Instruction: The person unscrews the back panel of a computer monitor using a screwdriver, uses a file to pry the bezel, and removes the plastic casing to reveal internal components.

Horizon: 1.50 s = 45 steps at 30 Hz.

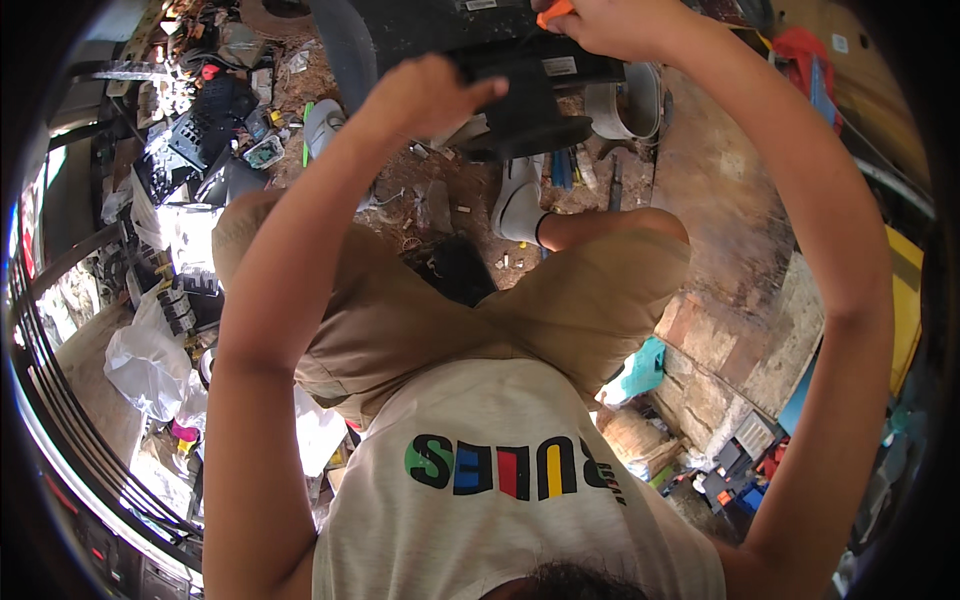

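A large black monitor-like casing (pixel 420 28) with pale labels fills the top middle of the view, its dark stand (pixel 525 115) pointing toward me. Over the casing, beside the stand, is my left hand (pixel 425 95). Its fingers are curled and its thumb points right; what they hold, if anything, is hidden. My right hand (pixel 615 25) is at the casing's upper right, closed around an orange handle (pixel 555 12). The far end of that handled thing cannot be made out.
Right of the stand is a round pale metal container (pixel 625 105). Hand tools (pixel 565 170) lie below it, near my shoe (pixel 518 205). Scrap parts and a dark slotted casing (pixel 205 125) crowd the left. A white plastic bag (pixel 150 360) sits lower left.
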Available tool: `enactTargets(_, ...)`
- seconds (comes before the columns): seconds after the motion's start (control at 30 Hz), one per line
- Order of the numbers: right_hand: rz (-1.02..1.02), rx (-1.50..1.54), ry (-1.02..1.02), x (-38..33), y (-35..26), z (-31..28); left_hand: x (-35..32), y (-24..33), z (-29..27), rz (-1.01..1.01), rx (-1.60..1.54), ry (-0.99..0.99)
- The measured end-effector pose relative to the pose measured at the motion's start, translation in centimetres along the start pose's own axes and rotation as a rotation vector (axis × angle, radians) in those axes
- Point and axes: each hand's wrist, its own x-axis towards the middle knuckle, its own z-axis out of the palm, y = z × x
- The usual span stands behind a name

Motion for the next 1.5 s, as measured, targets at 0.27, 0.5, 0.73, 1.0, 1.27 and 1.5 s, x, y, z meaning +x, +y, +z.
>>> enactTargets(0.27,0.55,0.036,-0.189,0.4,-2.7,0.3,-2.7,-0.3,4.9,-0.177,-0.44,-0.307)
enactTargets(0.5,0.161,0.284,0.137,-1.1,-3.0,0.4,-2.4,0.7,5.8,-0.295,-0.753,-0.241)
enactTargets(0.73,0.356,0.069,-0.016,0.2,-3.1,0.3,-1.1,0.0,7.9,-0.261,-0.756,-0.15)
enactTargets(1.0,0.4,0.002,0.134,-0.5,-3.1,0.9,-1.1,0.5,7.3,-0.279,-0.774,-0.175)
enactTargets(1.27,0.293,0.203,0.116,0.0,-4.1,0.0,-0.8,-0.1,8.0,-0.304,-0.777,-0.165)
enactTargets(1.5,0.109,0.153,0.219,-0.5,-2.7,0.9,-1.1,-0.4,6.8,-0.077,-0.547,-0.266)
